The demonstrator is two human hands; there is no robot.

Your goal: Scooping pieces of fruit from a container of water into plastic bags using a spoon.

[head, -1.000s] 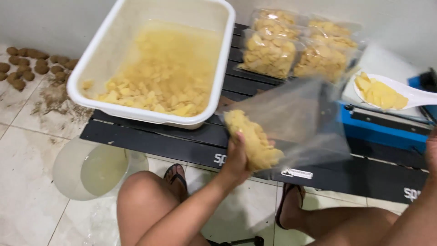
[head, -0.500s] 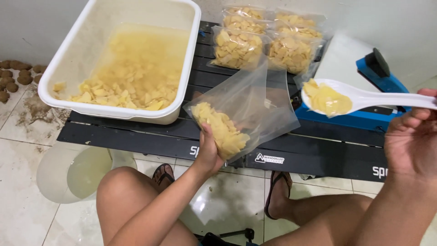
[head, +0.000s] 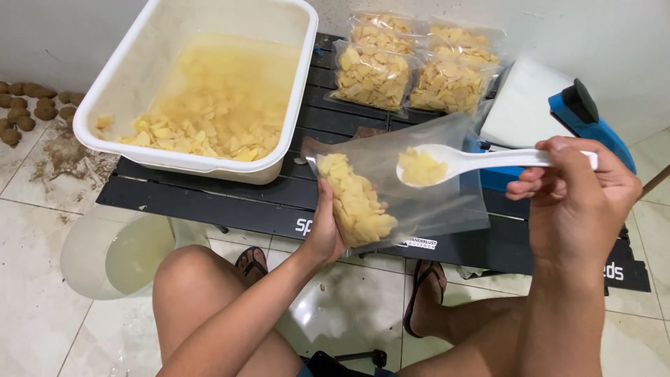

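My left hand (head: 326, 230) grips a clear plastic bag (head: 419, 195) partly filled with pale yellow slices (head: 356, 206), held over the front edge of a black slatted table (head: 265, 209). My right hand (head: 572, 192) holds a white plastic spoon (head: 481, 159) by its handle. The spoon's bowl carries a heap of yellow slices (head: 421, 167) and sits at the bag's open mouth. A tilted white tub (head: 125, 105) on the table's left holds more slices in yellowish liquid.
Several filled clear bags (head: 412, 66) lie at the table's back. A blue and white sealing machine (head: 558, 112) stands at the right. A pale bucket with liquid (head: 115, 255) sits on the tiled floor; brown lumps (head: 28, 108) lie by the wall.
My right hand has carried the loaded spoon leftward from the machine side to the bag's mouth. My left hand has kept its hold on the bag and shifted it slightly.
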